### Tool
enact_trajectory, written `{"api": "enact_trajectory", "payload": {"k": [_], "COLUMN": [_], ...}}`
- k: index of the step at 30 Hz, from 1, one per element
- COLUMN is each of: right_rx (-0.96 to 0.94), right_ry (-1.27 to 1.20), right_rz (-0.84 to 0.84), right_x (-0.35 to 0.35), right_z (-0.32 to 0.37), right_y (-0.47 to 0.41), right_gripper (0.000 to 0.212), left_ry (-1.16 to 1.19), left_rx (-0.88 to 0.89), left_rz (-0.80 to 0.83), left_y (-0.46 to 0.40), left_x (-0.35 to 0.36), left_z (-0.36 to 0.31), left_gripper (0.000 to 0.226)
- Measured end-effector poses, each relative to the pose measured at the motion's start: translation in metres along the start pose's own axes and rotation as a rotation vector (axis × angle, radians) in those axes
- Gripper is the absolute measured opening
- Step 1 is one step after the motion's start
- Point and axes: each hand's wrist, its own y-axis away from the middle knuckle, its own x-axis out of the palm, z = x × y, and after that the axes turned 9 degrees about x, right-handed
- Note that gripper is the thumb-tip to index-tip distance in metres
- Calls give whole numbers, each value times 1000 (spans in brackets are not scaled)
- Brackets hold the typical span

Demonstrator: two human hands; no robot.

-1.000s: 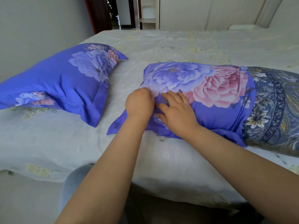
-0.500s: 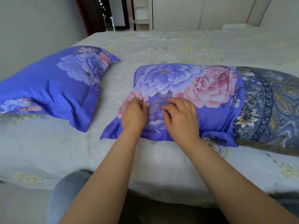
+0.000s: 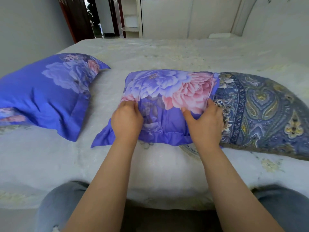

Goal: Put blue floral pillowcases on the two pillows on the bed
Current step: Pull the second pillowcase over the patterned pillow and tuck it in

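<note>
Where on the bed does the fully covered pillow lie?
In the head view, the fully covered pillow lies at the bed's left side, apart from the half-covered pillow.

Smooth, faintly glossy cloth pillowcase [image 3: 167, 91]; matt paisley cloth pillow [image 3: 260, 111]; textured bedspread [image 3: 150, 168].

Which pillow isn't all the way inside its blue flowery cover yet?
The pillow on the right, under both hands: its grey-blue paisley end still sticks out of the pillowcase. The left pillow is fully covered in blue.

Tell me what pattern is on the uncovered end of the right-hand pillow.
A grey-blue paisley with yellow and cream flowers, on the pillow, clearest in the head view.
</note>
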Motion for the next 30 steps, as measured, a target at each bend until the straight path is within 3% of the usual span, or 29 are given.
{"api": "enact_trajectory", "payload": {"k": [4,8,13,15,19,21,24,27,30], "right_rx": [-21,-34,-73,-75,-125,-144,-17,43,-85], "right_ry": [117,216,222,167,-6,-33,-38,-42,101], "right_rz": [102,193,296,293,297,262,185,271,324], "right_x": [0,9,34,36,30,23,17,22,26], "right_z": [4,8,12,5,-4,-7,-11,-8,-5], "right_y": [3,7,14,13,19,26,32,36,34], "right_gripper": [99,84,70,62,55,61,97,119,105], "left_ry": [63,403,462,422,114,8,-19,308,622], "left_rx": [-54,-219,-57,-26,-91,-87,-49,-83,-139], "left_rz": [49,128,169,198,288,287,287,269,325], "left_y": [-10,-18,-2,5,3,3,-4,-9,1], "left_x": [-24,-42,-26,-7,25,28,21,8,1], "left_z": [0,-11,-84,-89,-45,-36,-53,-80,-93], "left_gripper": [25,29,24,22,17,21,18,16,20]}}
